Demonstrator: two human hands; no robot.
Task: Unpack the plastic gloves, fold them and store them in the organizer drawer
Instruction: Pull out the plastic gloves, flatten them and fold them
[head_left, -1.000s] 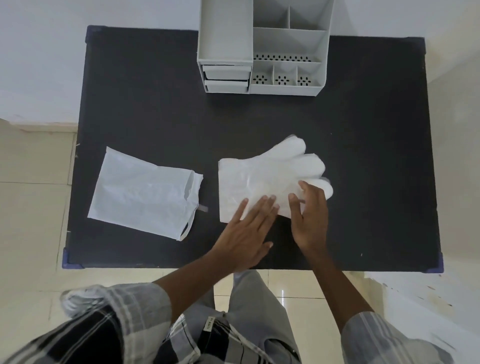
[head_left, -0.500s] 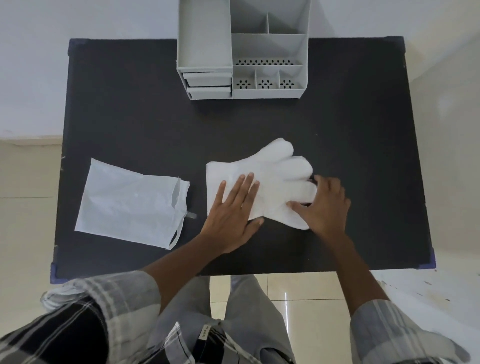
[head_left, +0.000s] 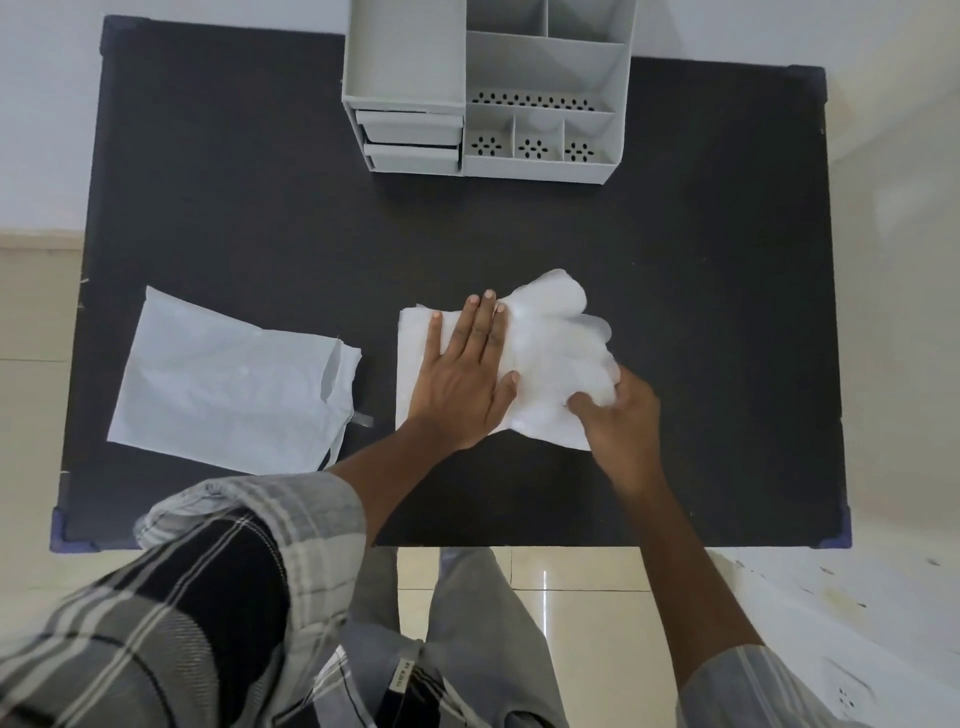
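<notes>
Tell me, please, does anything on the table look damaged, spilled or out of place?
Nothing stands out. The empty packet lies flat with its torn end toward the gloves. The left hand presses the gloves down and the right hand pinches their finger end. The organizer stands upright, drawers closed.

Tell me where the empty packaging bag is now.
In the head view, the empty packaging bag lies flat on the table's left side, beside the plastic gloves.

Soft even light, edges warped
</notes>
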